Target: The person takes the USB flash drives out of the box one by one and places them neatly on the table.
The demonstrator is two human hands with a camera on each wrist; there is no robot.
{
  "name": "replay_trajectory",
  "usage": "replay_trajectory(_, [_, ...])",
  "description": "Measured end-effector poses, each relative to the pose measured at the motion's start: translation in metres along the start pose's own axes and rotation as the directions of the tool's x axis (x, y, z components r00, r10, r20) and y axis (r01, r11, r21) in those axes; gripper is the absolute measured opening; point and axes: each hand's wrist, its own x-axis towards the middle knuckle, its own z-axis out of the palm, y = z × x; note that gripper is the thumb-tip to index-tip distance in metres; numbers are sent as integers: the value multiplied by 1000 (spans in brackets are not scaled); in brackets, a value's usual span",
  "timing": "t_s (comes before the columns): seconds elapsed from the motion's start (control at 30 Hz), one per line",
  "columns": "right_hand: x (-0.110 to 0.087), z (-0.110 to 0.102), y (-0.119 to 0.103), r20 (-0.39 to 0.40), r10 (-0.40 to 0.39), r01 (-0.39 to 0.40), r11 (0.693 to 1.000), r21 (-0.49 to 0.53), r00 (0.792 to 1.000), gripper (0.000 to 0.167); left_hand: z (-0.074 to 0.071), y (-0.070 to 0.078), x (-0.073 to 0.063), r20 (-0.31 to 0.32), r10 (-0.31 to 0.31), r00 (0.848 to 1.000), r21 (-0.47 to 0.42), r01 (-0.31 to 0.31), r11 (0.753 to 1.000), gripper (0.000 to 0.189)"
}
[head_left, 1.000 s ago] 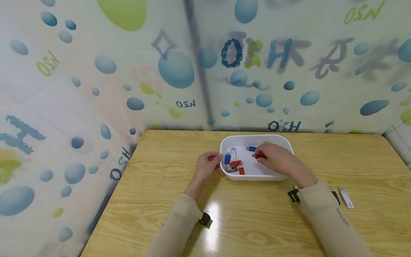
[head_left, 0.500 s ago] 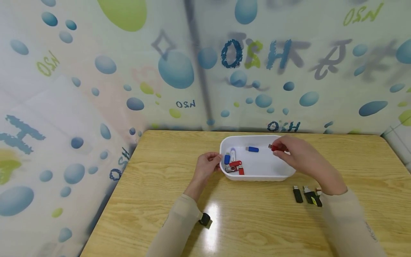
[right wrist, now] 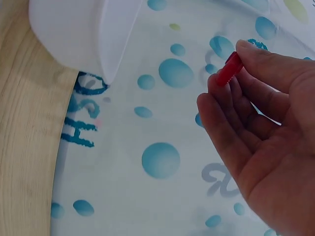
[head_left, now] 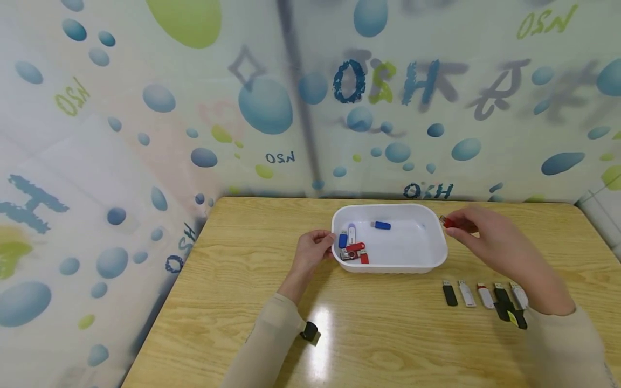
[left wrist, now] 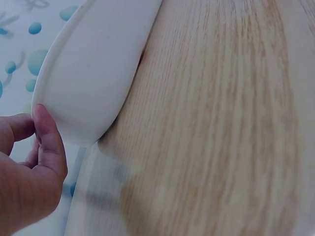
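My left hand [head_left: 314, 250] pinches the left rim of a white plastic tub [head_left: 407, 245]; the left wrist view shows thumb and fingertips at that rim. My right hand [head_left: 490, 237] holds a red USB stick [head_left: 447, 221] between thumb and fingertips, just past the tub's right end and above the table. In the right wrist view the red stick's body shows at the fingertips. Inside the tub, a blue USB stick [head_left: 382, 225] lies near the back wall. Several others, blue, white and red, cluster at the left end, among them a red swivel stick [head_left: 356, 247].
To the right, in front of the tub, USB sticks lie in a row on the wooden table [head_left: 388, 323]: a black one [head_left: 449, 294], a white one [head_left: 467, 294], a red-and-white one [head_left: 485, 296] and darker ones partly overlapped by the right forearm. A patterned wall stands behind.
My right hand has lifted the red USB stick out of the tub and carried it right, past the rim. More of the table row shows. The left hand stays on the rim.
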Motion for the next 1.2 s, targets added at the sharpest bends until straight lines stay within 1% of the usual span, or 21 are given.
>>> replay_trajectory(0.13, [-10, -4, 7, -43, -23, 20, 999, -48, 999, 20, 0, 0, 0, -4, -9, 1000, 4, 9, 1000, 25])
replay_trajectory(0.2, [-14, -5, 10, -53, -33, 30, 998, -58, 998, 19, -1, -3, 1, -9, -5, 1000, 3, 5, 1000, 24])
replay_trajectory(0.4, [-28, -8, 19, -82, -27, 21, 997, -73, 996, 19, -1, -3, 2, -7, 2, 1000, 13, -2, 1000, 23])
replay_trajectory(0.6, [-38, -7, 28, -117, -32, 21, 995, -93, 993, 19, 1, -3, 3, -8, 2, 1000, 22, -2, 1000, 23])
replay_trajectory(0.73, [-46, -4, 33, -123, -8, -6, 994, -105, 992, 20, 1, -2, 3, -6, 4, 1000, 26, -4, 1000, 24])
replay_trajectory(1.0, [-60, 2, 45, -99, 76, -87, 990, -111, 992, 22, 0, -3, 2, -4, 6, 1000, 19, -6, 1000, 24])
replay_trajectory(1.2, [-74, 6, 57, -84, 133, -140, 986, -87, 988, 23, 0, -3, 1, -7, -1, 1000, 19, 1, 1000, 24])
